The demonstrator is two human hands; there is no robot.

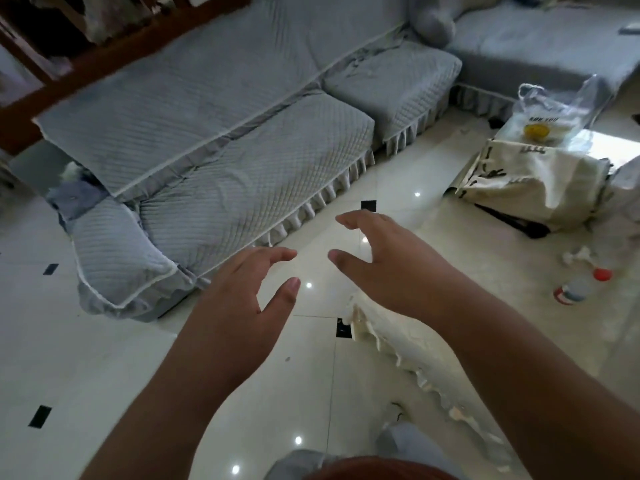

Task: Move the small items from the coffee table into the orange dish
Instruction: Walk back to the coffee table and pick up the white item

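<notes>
Both bare hands reach out in the middle of the frame, above the shiny white tiled floor (pixel 104 341). The left hand (pixel 242 299) has its fingers (pixel 277 255) spread and curled, holding nothing. The right hand (pixel 391 265) is the same, with its fingers (pixel 349 220) spread and empty. The two hands are near each other but apart.

A big grey quilted sofa (pixel 225 133) fills the upper left. At the right edge lies the surface with a pale lacy cloth (pixel 519 323). On it lie a small clear bottle with a red cap (pixel 581 284), a cream cloth bag with black marks (pixel 533 181) and a clear plastic bag with something yellow inside (pixel 550 116). The orange dish cannot be seen.
</notes>
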